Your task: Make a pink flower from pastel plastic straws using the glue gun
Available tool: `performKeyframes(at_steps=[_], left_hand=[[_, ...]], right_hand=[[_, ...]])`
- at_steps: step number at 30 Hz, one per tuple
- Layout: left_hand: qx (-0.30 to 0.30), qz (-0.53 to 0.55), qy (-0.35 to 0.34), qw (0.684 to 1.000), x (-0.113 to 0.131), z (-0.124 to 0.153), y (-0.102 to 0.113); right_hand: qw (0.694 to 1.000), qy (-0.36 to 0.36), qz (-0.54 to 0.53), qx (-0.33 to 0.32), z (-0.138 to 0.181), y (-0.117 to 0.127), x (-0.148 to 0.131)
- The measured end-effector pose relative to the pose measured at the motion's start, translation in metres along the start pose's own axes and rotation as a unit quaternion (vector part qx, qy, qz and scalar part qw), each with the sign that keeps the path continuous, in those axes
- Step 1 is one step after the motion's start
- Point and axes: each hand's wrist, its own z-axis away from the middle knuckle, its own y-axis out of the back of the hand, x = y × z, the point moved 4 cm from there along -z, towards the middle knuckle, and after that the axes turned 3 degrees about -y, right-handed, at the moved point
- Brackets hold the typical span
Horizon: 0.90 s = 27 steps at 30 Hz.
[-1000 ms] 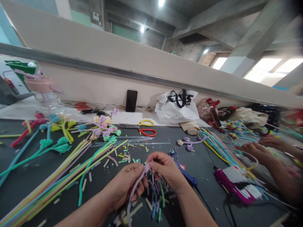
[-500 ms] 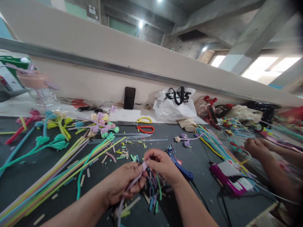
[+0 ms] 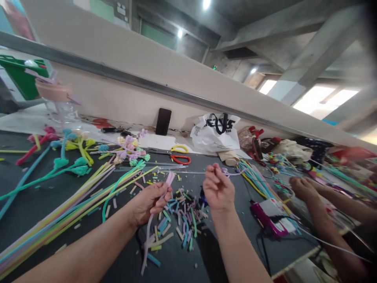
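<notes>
My left hand (image 3: pixel 151 198) is closed round a lilac pipe cleaner (image 3: pixel 147 239), whose long stem hangs down below the fist. At its upper end a tuft of short lilac pieces (image 3: pixel 170 179) sticks up past my thumb and fingertips. My right hand (image 3: pixel 219 188) is raised apart from it, palm partly turned to me, the fingers curled and their tips together; whether something small is between them I cannot make out. Behind that hand lies a blue glue gun (image 3: pixel 203 199), mostly hidden. Many short cut pipe cleaner pieces (image 3: pixel 185 220) are strewn between my hands.
Long pipe cleaners (image 3: pixel 67 204) and finished flowers (image 3: pixel 126 151) lie to the left. Scissors (image 3: pixel 180 157), a phone (image 3: pixel 163 122) and a white bag (image 3: pixel 216 131) are at the back. At right are a magenta glue gun (image 3: pixel 266 220) and another person's hands (image 3: pixel 303 188).
My right hand has let go of the lilac pipe cleaner and moved up and right. My left hand has shifted left and up with it, showing the tuft. The view has turned slightly.
</notes>
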Motion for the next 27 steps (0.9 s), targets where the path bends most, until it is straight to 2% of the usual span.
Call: performKeyframes(at_steps=[2, 3, 6, 8, 9, 12, 14, 16, 17, 18, 19, 20, 22, 24, 26, 27], left_hand=[[-0.011, 0.008, -0.010, 1.000, 0.000, 0.000, 0.002], [-0.016, 0.012, -0.013, 1.000, 0.000, 0.000, 0.003], [-0.016, 0.030, -0.018, 0.999, 0.001, 0.002, 0.004], [-0.011, 0.044, -0.021, 0.999, 0.002, 0.002, 0.004], [-0.011, 0.051, -0.023, 0.998, 0.002, 0.002, 0.003], [-0.011, 0.066, -0.031, 0.997, 0.005, 0.003, 0.003], [-0.007, 0.073, -0.037, 0.997, 0.007, 0.003, 0.004], [-0.001, 0.076, -0.048, 0.996, 0.010, 0.003, 0.005], [0.001, 0.075, -0.056, 0.996, 0.013, 0.004, 0.006], [0.004, 0.072, -0.063, 0.995, 0.015, 0.004, 0.007], [0.009, 0.068, -0.071, 0.995, 0.017, 0.004, 0.008], [0.013, 0.064, -0.078, 0.995, 0.019, 0.003, 0.009], [0.018, 0.054, -0.089, 0.994, 0.022, 0.003, 0.011], [0.016, 0.041, -0.095, 0.995, 0.022, 0.003, 0.012], [0.007, 0.022, -0.094, 0.995, 0.020, 0.002, 0.011], [0.002, 0.010, -0.091, 0.996, 0.018, 0.002, 0.010]], right_hand=[[0.997, 0.011, -0.078, -0.016, -0.002, -0.006, -0.020], [0.996, 0.020, -0.085, -0.023, -0.001, -0.010, -0.030], [0.998, 0.043, 0.003, -0.037, 0.002, -0.027, -0.047], [0.997, 0.040, 0.052, -0.050, 0.002, -0.040, -0.046], [0.997, 0.038, 0.042, -0.061, 0.000, -0.047, -0.043], [0.989, 0.068, -0.080, -0.105, -0.012, -0.071, -0.030], [0.987, 0.073, -0.092, -0.111, -0.022, -0.084, -0.017], [0.995, 0.038, 0.003, -0.091, -0.028, -0.093, -0.001], [0.993, 0.012, 0.088, -0.076, -0.029, -0.094, 0.008], [0.979, -0.016, 0.194, -0.066, -0.027, -0.092, 0.018], [0.946, -0.044, 0.316, -0.064, -0.023, -0.089, 0.027], [0.893, -0.067, 0.441, -0.058, -0.017, -0.082, 0.036], [0.749, -0.072, 0.655, -0.067, -0.001, -0.067, 0.052], [0.612, -0.073, 0.781, -0.100, 0.016, -0.053, 0.067], [0.532, -0.094, 0.833, -0.119, 0.030, -0.039, 0.081], [0.508, -0.097, 0.847, -0.126, 0.034, -0.035, 0.085]])
